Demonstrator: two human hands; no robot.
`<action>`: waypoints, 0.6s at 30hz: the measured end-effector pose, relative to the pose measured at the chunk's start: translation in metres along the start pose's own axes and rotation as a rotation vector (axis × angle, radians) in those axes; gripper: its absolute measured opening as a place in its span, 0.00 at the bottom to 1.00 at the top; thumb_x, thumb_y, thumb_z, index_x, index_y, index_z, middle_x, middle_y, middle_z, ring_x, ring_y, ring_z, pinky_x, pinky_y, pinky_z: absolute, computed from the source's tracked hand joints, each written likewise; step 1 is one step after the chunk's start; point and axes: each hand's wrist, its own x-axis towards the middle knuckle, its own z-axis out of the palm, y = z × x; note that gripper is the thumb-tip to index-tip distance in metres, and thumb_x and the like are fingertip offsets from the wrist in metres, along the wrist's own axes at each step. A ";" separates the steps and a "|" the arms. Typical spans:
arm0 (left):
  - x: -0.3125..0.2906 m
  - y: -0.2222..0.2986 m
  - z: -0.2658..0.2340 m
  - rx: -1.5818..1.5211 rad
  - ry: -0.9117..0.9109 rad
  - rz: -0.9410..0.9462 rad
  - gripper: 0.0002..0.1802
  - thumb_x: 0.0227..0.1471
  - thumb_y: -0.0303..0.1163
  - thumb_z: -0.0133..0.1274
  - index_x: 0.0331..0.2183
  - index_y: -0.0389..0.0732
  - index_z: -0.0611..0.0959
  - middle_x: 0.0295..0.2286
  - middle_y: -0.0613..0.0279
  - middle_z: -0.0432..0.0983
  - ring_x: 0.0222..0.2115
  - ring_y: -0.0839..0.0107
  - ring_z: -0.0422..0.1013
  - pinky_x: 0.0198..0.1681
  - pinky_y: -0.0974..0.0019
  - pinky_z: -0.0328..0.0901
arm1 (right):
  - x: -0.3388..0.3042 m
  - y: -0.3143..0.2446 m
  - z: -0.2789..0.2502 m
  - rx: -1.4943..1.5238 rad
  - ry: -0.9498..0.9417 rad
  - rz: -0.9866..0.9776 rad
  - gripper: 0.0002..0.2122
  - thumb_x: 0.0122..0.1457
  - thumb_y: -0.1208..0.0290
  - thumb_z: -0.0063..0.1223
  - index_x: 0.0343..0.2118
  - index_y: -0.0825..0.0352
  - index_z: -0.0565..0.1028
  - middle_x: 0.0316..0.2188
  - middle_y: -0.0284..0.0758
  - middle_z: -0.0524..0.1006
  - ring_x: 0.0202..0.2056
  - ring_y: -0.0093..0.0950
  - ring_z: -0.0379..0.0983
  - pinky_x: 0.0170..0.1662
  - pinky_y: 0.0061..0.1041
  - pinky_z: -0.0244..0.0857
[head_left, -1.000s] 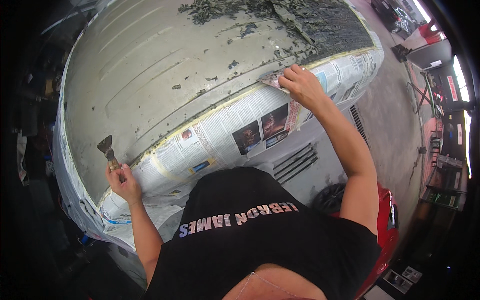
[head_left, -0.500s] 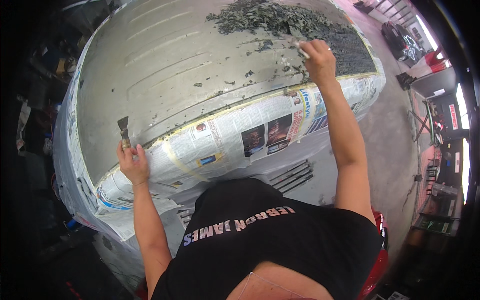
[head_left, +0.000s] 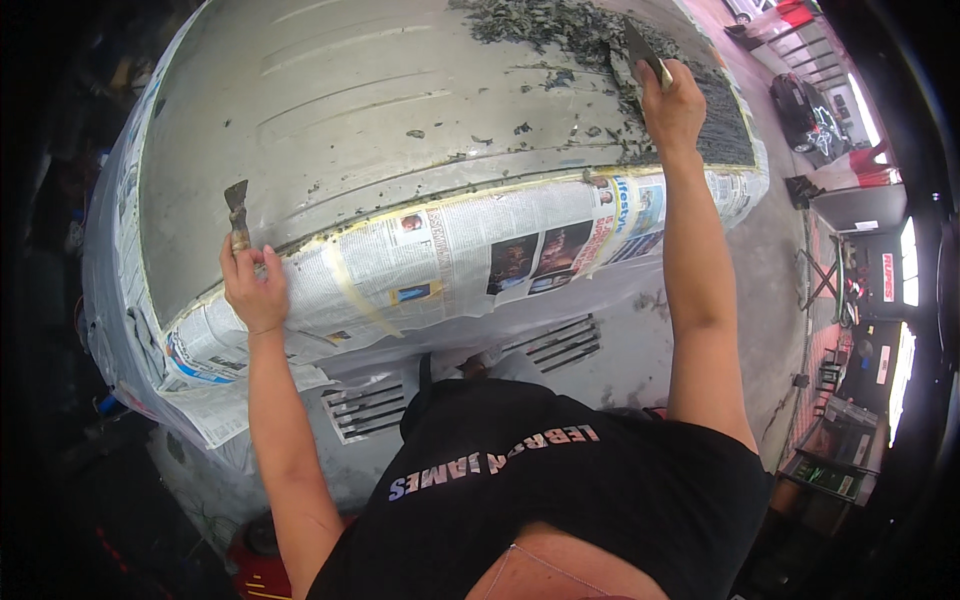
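Note:
A broad grey vehicle roof panel (head_left: 350, 130) with long pressed ridges lies before me. Dark, curled paint flakes (head_left: 530, 28) are heaped at its far right, beside a strip of dark coating. Among them, my right hand (head_left: 674, 115) grips a wide-bladed scraper (head_left: 645, 50), its blade tilted up over the flakes. My left hand (head_left: 254, 292) rests at the near left edge, on the masking newspaper (head_left: 450, 240). Its fingers close round the worn handle of a narrower scraper (head_left: 236, 200), which points away from me over bare metal.
Yellow masking tape (head_left: 350, 215) borders the panel. Plastic sheeting (head_left: 110, 270) hangs at its left side. A slotted floor grate (head_left: 550, 345) lies below. A dark car (head_left: 805, 110) stands at far right, with a cart (head_left: 830, 450) and equipment along the wall.
My right hand has shifted a little right and turned, bringing the wide scraper blade into plain sight. My left hand keeps its scraper near the same edge. The whole view has shifted slightly.

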 end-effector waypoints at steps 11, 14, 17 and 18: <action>0.008 0.025 0.017 0.093 0.178 0.019 0.10 0.58 0.33 0.59 0.29 0.38 0.77 0.50 0.40 0.72 0.44 0.46 0.75 0.42 0.54 0.71 | -0.034 0.051 -0.009 0.432 0.154 0.515 0.14 0.58 0.59 0.66 0.35 0.67 0.81 0.27 0.39 0.82 0.28 0.31 0.79 0.36 0.32 0.70; 0.004 0.107 0.054 -0.116 0.290 -0.156 0.13 0.61 0.36 0.56 0.30 0.37 0.77 0.49 0.44 0.70 0.45 0.52 0.71 0.43 0.56 0.69 | -0.043 0.084 0.002 0.630 0.174 0.627 0.18 0.56 0.58 0.69 0.37 0.70 0.82 0.30 0.37 0.84 0.29 0.26 0.77 0.38 0.29 0.70; -0.002 0.197 0.109 -0.210 0.313 -0.381 0.14 0.65 0.37 0.50 0.34 0.35 0.77 0.48 0.43 0.67 0.47 0.54 0.67 0.52 0.54 0.62 | -0.046 0.118 -0.006 0.706 0.108 0.722 0.18 0.55 0.60 0.71 0.38 0.73 0.82 0.31 0.34 0.83 0.30 0.23 0.75 0.39 0.27 0.70; -0.003 0.217 0.117 -0.226 0.312 -0.373 0.14 0.65 0.38 0.50 0.35 0.35 0.76 0.50 0.40 0.64 0.48 0.51 0.66 0.53 0.52 0.61 | -0.046 0.126 -0.014 0.728 0.078 0.730 0.18 0.55 0.61 0.70 0.39 0.72 0.82 0.32 0.34 0.83 0.31 0.22 0.75 0.39 0.27 0.70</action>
